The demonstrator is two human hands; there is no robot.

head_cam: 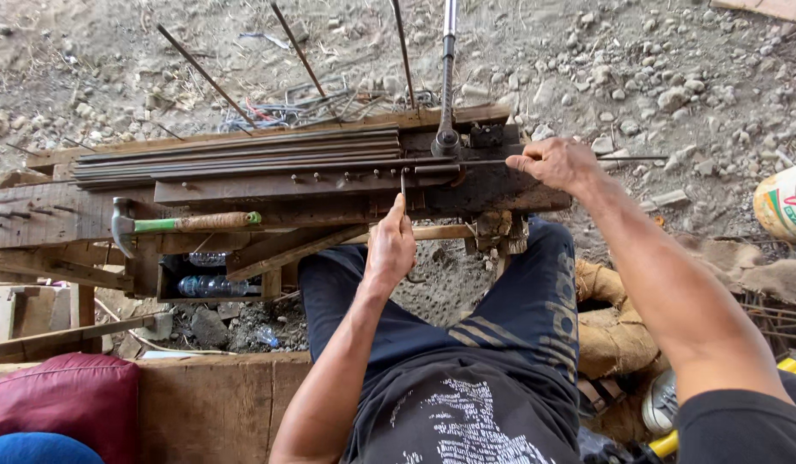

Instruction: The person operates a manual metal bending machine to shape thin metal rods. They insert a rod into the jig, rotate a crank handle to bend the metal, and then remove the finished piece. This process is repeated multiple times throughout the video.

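While the person sits astride a rough wooden bench [243, 202] out on stony ground [655, 77], both hands work at one thin steel rod [466, 161]. That rod is the landmark for everything else.

Rod: lies flat along the bench top, long axis left to right. Its far end sticks out past the bench edge, over the stones.

Right hand [557, 163]: directly on the rod, toward its free end. Fingers curled shut around it, thumb on top. This is the hand that has the rod.

Left hand [391, 245]: on the near side of the rod, just below it. Fingers pinched closed on a short upright piece of metal [404, 185], whose tip reaches up to about the rod's line. Cannot tell whether it touches the rod.

Between the two hands: a long bending lever [448, 69] stands with its head seated at the rod and its shaft running away from the person, crosswise to the rod.

To the left along the rod: a bundle of straight bars [243, 150] lying parallel to it, and a row of pegs or nails set in the bench.

Nearer than the rod, further left: a hammer [183, 223] with a green and tan handle, also lying parallel to it, untouched. Below it, plastic bottles [210, 285] tucked under the bench.

Beyond the rod: loose bars leaning over the stones.

Right of the rod's free end: a sack [784, 202] at the edge of view.
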